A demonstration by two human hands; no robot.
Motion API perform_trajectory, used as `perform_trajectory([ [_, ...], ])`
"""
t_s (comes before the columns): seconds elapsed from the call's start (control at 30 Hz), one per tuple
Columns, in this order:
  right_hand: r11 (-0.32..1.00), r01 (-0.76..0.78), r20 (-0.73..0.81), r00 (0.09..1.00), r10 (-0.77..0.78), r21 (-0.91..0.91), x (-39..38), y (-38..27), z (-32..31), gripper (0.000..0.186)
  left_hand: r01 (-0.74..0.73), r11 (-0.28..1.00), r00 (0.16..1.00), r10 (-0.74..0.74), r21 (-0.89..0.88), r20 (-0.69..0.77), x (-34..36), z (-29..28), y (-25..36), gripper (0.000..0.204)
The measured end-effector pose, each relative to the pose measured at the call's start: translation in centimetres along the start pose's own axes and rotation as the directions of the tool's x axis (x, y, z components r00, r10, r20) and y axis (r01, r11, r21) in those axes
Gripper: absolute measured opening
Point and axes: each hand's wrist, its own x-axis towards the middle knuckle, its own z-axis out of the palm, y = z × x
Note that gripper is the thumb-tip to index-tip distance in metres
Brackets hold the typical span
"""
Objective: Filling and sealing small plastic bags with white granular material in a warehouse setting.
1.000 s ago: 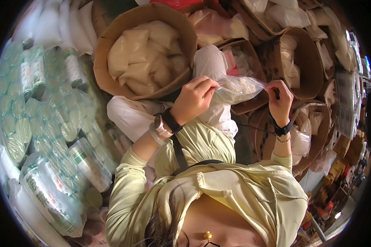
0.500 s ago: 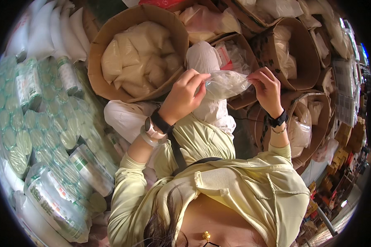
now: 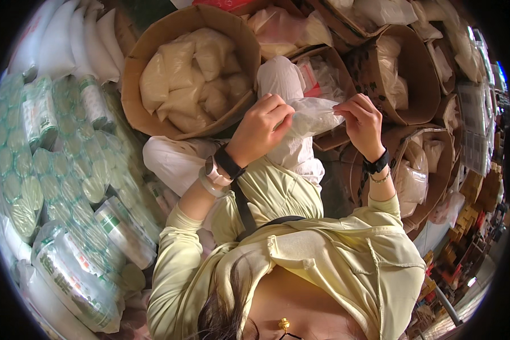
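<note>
A clear plastic bag (image 3: 313,116) is stretched between my two hands, above my knee in pale trousers. My left hand (image 3: 264,126) is closed, its fingertips pinching the bag's left side. On the right, my right hand (image 3: 361,120) pinches the bag's other corner between thumb and fingers. Whether anything lies inside the bag I cannot make out. Just beyond the bag stands an open cardboard box (image 3: 345,85) with loose clear plastic bags (image 3: 327,76) and a red-and-white piece in it.
A large round-looking cardboard box (image 3: 131,96) of filled pale bags (image 3: 178,68) stands ahead on the left. Wrapped green-tinted jars (image 3: 68,164) are stacked at my left, below white sacks (image 3: 56,45). More cardboard boxes (image 3: 422,85) with filled bags crowd the right.
My left hand has turned slightly and its fingers have curled in more. The bag between my hands has shifted a little and looks more bunched.
</note>
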Motion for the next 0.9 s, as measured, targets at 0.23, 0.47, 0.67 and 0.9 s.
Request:
perform_trajectory([
  [0.23,0.999,0.018,0.060,0.998,-0.015,-0.044,0.4,-1.0,-0.4,0.013,0.027,0.999,1.000,-0.027,0.024,0.005,-0.2,-0.8,0.5,0.011],
  [0.47,0.993,0.089,0.129,0.987,-0.099,0.077,0.7,-1.7,1.3,0.017,-0.003,0.999,0.999,0.001,0.041,0.038,-0.2,-0.8,0.9,0.011],
  [0.67,0.992,0.086,0.176,0.979,-0.101,0.094,0.8,-2.7,1.2,0.016,-0.018,0.999,0.998,0.015,0.042,0.058,0.4,-0.5,1.6,0.013],
  [0.9,0.988,0.042,0.194,0.978,-0.071,0.149,1.3,-2.8,1.8,0.016,0.045,0.998,0.995,-0.048,0.036,0.084,0.3,0.0,1.0,0.010],
])
